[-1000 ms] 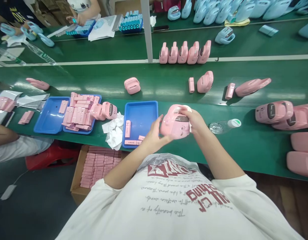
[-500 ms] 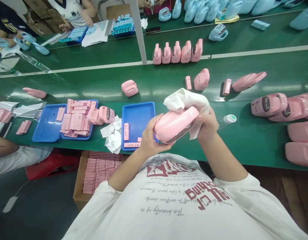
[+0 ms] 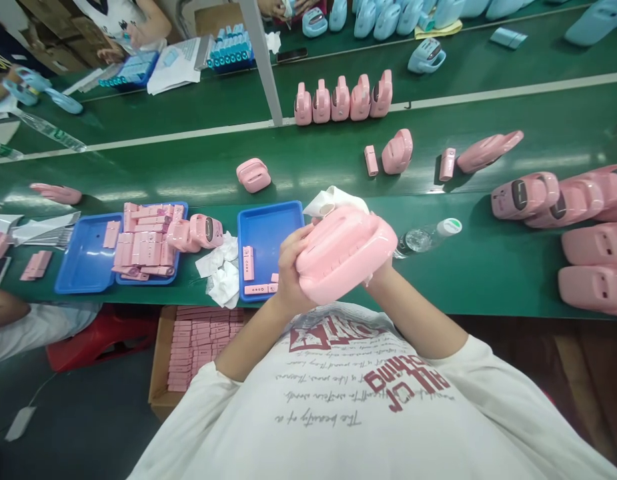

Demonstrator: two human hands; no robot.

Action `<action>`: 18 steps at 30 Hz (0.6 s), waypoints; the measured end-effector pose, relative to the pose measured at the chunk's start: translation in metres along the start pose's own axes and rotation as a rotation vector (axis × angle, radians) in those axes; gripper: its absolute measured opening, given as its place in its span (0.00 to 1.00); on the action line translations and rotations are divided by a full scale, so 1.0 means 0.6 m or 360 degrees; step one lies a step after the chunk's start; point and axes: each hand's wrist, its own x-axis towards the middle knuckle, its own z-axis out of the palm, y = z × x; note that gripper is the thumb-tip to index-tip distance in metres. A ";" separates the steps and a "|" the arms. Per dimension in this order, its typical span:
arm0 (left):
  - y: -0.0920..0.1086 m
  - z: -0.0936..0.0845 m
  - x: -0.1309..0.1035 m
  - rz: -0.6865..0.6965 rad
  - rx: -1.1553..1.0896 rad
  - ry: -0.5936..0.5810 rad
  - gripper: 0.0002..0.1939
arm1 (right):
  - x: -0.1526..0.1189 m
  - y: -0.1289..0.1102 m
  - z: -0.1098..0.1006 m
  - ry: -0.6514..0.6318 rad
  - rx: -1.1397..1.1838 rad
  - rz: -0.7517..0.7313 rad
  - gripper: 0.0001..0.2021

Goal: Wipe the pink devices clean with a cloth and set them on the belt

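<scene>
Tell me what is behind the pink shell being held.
Part of a white cloth shows past the far edge of the pink shell. The shell covers most of the right hand, so its grip cannot be seen.

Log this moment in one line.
left hand: gripping pink casing | right hand: partly hidden behind it | white cloth: at far edge | bottle: on green table

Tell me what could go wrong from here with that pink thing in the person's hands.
The pink device looks smooth and glossy, so it might slip from the left hand, especially if the white cloth behind it shifts.

The clear bottle sits close to the right hand, so a sideways swing could knock it.

The left hand is also near the blue tray; a careless elbow might nudge it.
</scene>
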 end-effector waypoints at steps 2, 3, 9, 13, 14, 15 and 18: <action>-0.002 0.003 -0.006 -0.0187 -0.0099 0.0025 0.48 | -0.003 0.004 0.004 -0.0014 0.0134 0.0036 0.32; -0.004 0.005 -0.009 -0.0337 -0.0194 0.0050 0.46 | -0.004 0.009 0.005 0.0019 0.0185 -0.0001 0.31; -0.009 0.021 0.008 -0.1478 -0.1015 0.0208 0.39 | -0.006 0.036 -0.005 0.0246 0.0063 -0.0418 0.33; -0.003 0.018 0.032 -0.2213 -0.1357 0.0031 0.39 | -0.002 0.033 -0.012 0.0228 -0.0022 -0.0463 0.35; -0.001 0.017 0.035 -0.2336 -0.1433 0.0007 0.38 | -0.001 0.031 -0.011 0.0227 -0.0048 -0.0474 0.35; 0.001 0.016 0.038 -0.2431 -0.1508 0.0011 0.37 | 0.000 0.029 -0.011 0.0230 -0.0069 -0.0481 0.35; 0.002 0.018 0.044 -0.2623 -0.1734 0.0093 0.34 | 0.004 0.024 -0.010 0.0271 -0.0094 -0.0497 0.33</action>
